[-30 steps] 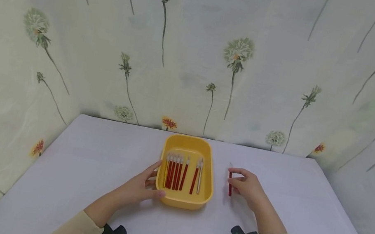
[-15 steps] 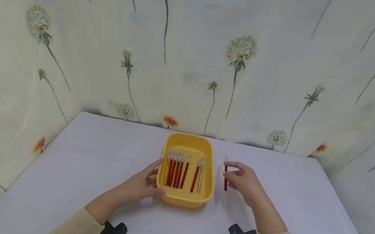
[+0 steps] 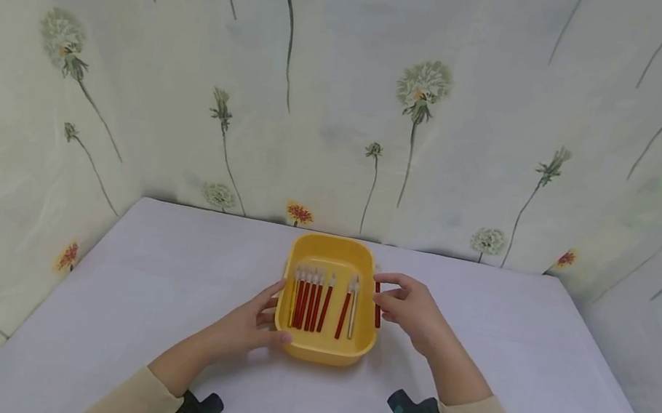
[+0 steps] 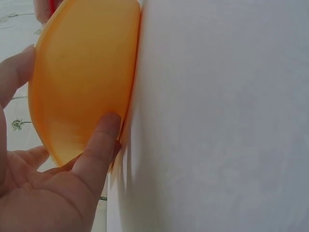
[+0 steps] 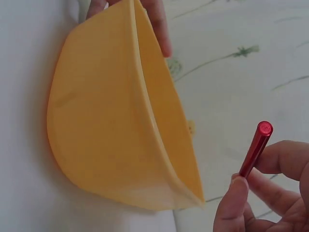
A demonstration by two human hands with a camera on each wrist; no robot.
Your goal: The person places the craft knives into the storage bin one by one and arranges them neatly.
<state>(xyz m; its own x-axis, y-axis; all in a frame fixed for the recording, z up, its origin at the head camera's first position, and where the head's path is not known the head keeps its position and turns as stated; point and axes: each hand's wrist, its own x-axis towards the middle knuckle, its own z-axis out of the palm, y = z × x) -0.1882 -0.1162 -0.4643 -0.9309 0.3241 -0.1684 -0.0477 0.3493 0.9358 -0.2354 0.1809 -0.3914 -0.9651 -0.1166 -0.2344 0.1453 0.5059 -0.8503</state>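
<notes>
In the head view, a yellow plastic tray (image 3: pixel 321 355) holds several slim red pens (image 3: pixel 310 306) with pale pointed tops, a yellow pen (image 3: pixel 292 307) and a silver one (image 3: pixel 353 317). My left hand (image 3: pixel 243 330) grips the tray's near left corner, its thumb at the rim and fingers along the outer wall (image 4: pixel 87 63). Between thumb and fingers, my right hand (image 3: pixel 412 313) pinches another red pen (image 5: pixel 256 149) by the tray's right rim. That pen stands tilted, its glossy round end toward the right wrist camera. Part of it is hidden behind the fingers.
The tray rests on a white-covered table (image 3: pixel 196 256). A pale cloth with printed dandelions (image 3: pixel 420 97) hangs behind the table and along both sides. A dark wrist camera (image 3: pixel 418 409) sits at each sleeve cuff.
My right hand has moved left with the red pen, from beside the tray to its right rim. The left hand and the tray have stayed in place.
</notes>
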